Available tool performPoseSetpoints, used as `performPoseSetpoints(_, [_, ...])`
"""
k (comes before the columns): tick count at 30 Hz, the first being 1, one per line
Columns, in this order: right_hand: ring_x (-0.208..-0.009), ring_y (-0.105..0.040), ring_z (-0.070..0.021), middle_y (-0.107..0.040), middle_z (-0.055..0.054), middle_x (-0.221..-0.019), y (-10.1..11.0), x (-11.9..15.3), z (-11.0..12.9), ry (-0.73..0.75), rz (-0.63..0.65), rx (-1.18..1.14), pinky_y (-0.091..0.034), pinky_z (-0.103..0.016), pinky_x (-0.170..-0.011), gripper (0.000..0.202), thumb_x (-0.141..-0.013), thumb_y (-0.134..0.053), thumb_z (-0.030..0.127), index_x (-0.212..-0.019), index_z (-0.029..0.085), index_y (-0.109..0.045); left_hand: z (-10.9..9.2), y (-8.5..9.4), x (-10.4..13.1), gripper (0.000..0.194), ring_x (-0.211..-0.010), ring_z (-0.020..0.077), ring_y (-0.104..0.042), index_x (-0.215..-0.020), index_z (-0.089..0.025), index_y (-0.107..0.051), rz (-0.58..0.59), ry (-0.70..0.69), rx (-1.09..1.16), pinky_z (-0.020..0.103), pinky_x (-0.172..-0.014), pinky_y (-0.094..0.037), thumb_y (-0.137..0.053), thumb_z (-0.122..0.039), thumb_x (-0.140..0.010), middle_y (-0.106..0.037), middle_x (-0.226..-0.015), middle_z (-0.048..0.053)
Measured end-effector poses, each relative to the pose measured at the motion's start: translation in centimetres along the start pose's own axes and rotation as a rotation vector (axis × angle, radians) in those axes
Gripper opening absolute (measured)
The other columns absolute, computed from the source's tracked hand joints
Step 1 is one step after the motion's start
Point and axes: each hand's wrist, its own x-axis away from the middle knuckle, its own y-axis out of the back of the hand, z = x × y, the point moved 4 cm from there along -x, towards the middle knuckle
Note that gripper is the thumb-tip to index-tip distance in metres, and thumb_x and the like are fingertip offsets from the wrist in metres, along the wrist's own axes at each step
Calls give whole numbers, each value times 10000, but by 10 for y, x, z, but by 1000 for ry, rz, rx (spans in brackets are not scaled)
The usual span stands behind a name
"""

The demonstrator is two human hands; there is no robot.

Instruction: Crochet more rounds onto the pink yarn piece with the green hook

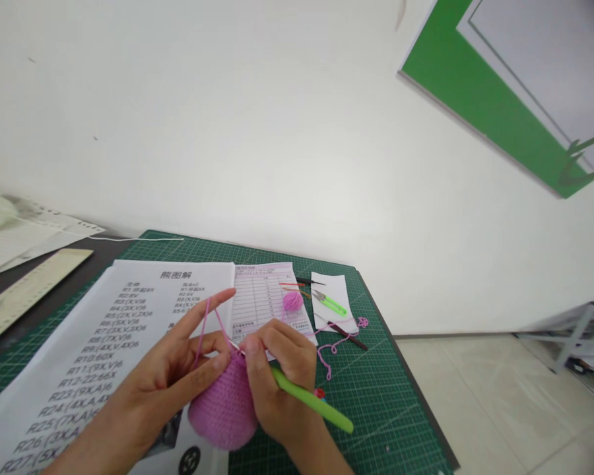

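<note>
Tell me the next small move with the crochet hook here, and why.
Probably catch the pink yarn with the green-handled crochet hook and pull a loop through: the right hand has its tip at the rim of the pink crocheted piece, and the left hand holds the strand taut over its forefinger.

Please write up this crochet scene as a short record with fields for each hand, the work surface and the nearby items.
left hand: holds the pink crochet piece, pink yarn over the raised forefinger
right hand: grips the green crochet hook, tip at the piece's rim
surface: green cutting mat
paper: pattern sheet under the hands
nearby: small yarn ball, green snips
</note>
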Motion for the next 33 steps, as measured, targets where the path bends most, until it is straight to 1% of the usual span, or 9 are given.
performPoseSetpoints(3, [-544, -465, -89, -463, 17, -555, 6, 1, 0, -43, 10, -3, -338, -238, -531, 284, -886, -422, 191, -611, 174, -489, 4, -1, 1, 699, -571, 133, -488, -1374, -385, -375, 32, 67, 58, 223, -519, -382, -708, -358, -761, -634, -689, -33])
performPoseSetpoints(7, [-541, -440, -88, -434, 23, -558, 7, 4, -2, -57, -6, 20, -317, -246, -525, 281, -891, -412, 187, -611, 183, -438, 7, -3, 1, 719, -541, 122, -422, -1371, -400, -376, 65, 126, 70, 224, -493, -325, -726, -374, -745, -592, -641, -56])
performPoseSetpoints(11, [-570, -413, -99, -416, 20, -581, 3, 8, 1, 69, -49, 137, -292, -263, -533, 244, -878, -405, 151, -644, 195, -353, 11, -1, -1, 709, -536, 112, -415, -1359, -441, -364, 80, 142, 59, 223, -491, -288, -723, -386, -750, -591, -651, -66])
performPoseSetpoints(14, [-591, -421, -109, -439, 12, -593, 2, 10, 3, 125, -68, 172, -303, -270, -551, 224, -878, -393, 139, -665, 195, -355, 14, 1, 0, 667, -538, 114, -413, -1344, -417, -390, 107, 154, 62, 230, -491, -277, -712, -373, -761, -577, -638, -68])
performPoseSetpoints(16, [-591, -432, -106, -450, 12, -595, 3, 11, 2, 85, -81, 115, -315, -262, -550, 225, -886, -391, 155, -665, 193, -377, 14, 1, 1, 654, -542, 120, -416, -1344, -407, -391, 123, 161, 55, 238, -498, -284, -700, -377, -768, -575, -639, -66])
performPoseSetpoints(19, [-585, -457, -93, -470, 20, -600, 6, 11, -1, -32, -61, -28, -337, -243, -551, 238, -899, -412, 201, -662, 188, -434, 14, 2, 4, 673, -546, 118, -404, -1349, -432, -372, 114, 153, 20, 244, -508, -266, -700, -405, -762, -590, -674, -62])
performPoseSetpoints(24, [-569, -474, -76, -494, 28, -589, 10, 9, -4, -174, 67, -191, -348, -230, -557, 318, -914, -433, 308, -632, 180, -506, 13, 1, 5, 742, -544, 135, -437, -1377, -468, -308, 141, 175, -5, 272, -508, -247, -703, -419, -751, -620, -717, -41])
performPoseSetpoints(28, [-576, -514, -84, -541, 17, -601, 16, 7, -2, -181, 216, -225, -386, -234, -575, 343, -908, -436, 351, -631, 182, -546, 10, 0, 5, 730, -509, 123, -420, -1347, -442, -385, 141, 185, 10, 264, -482, -229, -743, -395, -712, -588, -656, -48])
performPoseSetpoints(33, [-665, -599, -114, -584, 5, -597, 24, 4, 2, -161, 349, -181, -470, -234, -640, 336, -904, -424, 310, -637, 193, -591, 9, -1, 6, 741, -561, 170, -523, -1309, -387, -456, 99, 227, -4, 274, -490, -285, -795, -380, -650, -619, -646, -24])
